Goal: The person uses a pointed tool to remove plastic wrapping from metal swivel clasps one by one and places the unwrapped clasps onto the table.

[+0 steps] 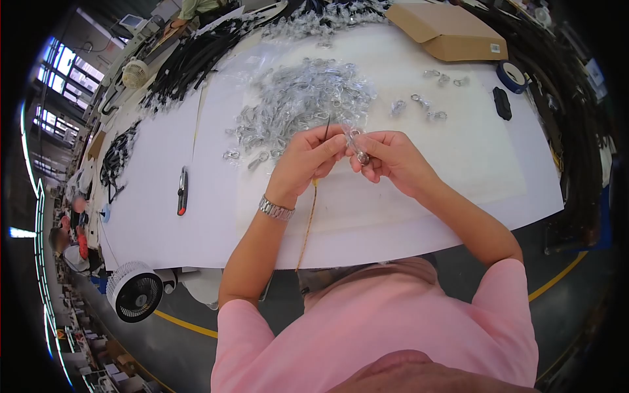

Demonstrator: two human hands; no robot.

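Note:
Both hands meet over the near side of the pile, fingers closed in a pinch. Between them is a metal snap hook (362, 157) in clear plastic wrap. My left hand (304, 160) pinches the wrap from the left. It also holds a slim tool with a dark pointed tip (327, 127); most of the tool is hidden in the palm. A twisted cord (309, 219) hangs below that hand to the table edge. My right hand (396, 160) grips the hook from the right. Just beyond the hands lies a heap of plastic-wrapped snap hooks (308, 92).
A utility knife (182, 191) lies left on the white table (229, 229). Several loose hooks (429, 108), a cardboard box (452, 33), a tape roll (512, 77) and a black object (502, 103) are at right. Black straps (196, 56) lie back left; a fan (136, 291) stands near left.

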